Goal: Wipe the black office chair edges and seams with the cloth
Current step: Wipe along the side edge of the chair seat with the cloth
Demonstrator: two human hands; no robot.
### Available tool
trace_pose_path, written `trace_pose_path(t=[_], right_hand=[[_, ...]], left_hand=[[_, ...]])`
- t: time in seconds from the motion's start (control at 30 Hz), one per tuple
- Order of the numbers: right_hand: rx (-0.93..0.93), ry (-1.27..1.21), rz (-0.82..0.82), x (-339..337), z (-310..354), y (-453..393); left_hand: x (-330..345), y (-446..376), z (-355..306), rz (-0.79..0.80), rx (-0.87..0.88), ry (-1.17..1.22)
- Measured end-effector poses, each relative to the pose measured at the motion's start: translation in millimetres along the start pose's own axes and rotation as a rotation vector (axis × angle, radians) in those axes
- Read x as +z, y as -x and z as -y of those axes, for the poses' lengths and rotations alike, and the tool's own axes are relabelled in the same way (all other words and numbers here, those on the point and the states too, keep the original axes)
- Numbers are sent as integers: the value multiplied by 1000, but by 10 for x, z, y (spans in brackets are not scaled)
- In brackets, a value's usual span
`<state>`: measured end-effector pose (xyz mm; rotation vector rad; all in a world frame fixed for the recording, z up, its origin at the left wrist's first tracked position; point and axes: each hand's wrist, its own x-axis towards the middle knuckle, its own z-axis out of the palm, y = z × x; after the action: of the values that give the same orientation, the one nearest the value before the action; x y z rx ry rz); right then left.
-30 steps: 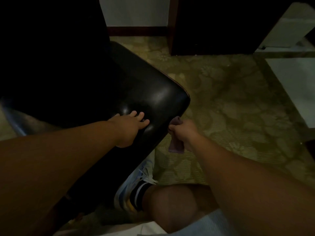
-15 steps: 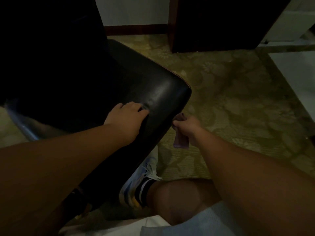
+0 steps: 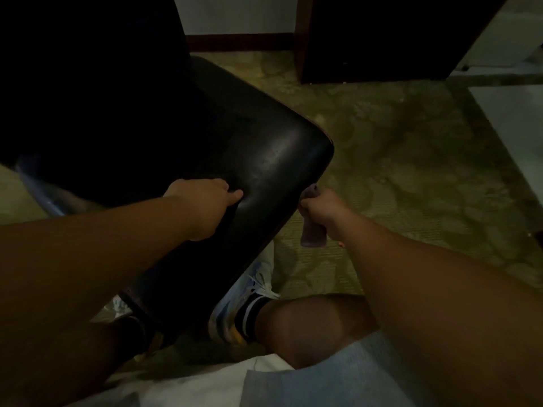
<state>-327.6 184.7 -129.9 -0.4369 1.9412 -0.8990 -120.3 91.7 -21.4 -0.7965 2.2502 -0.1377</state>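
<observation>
The black office chair [image 3: 264, 154] fills the left half of the dim view, its glossy leather seat corner pointing right. My left hand [image 3: 205, 201] rests on the seat's near edge with the fingers curled over the leather and the thumb lying on top. My right hand [image 3: 320, 208] grips a small purple cloth [image 3: 313, 236] bunched in the fist and holds it against the seat's right side edge, just below the corner. The cloth's loose end hangs down below the hand. The chair's back is lost in shadow at the upper left.
A patterned green carpet [image 3: 411, 171] covers the floor to the right. Dark wooden furniture [image 3: 382, 39] stands at the back, and a pale surface [image 3: 517, 127] lies at the far right. My knee and a white sneaker [image 3: 249, 301] sit beside the chair base.
My left hand's fingers went from spread flat on the seat to curled over its edge. My right hand with the cloth moved slightly up along the seat's side edge.
</observation>
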Motion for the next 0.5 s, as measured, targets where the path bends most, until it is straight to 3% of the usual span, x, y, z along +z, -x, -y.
trace_pose_path(t=[0.37, 0.5], right_hand=[[-13, 11, 73, -59, -44, -38], [-14, 30, -8, -48, -47, -53]], left_hand=[[21, -48, -43, -29, -2, -37], [47, -30, -53, -38, -5, -13]])
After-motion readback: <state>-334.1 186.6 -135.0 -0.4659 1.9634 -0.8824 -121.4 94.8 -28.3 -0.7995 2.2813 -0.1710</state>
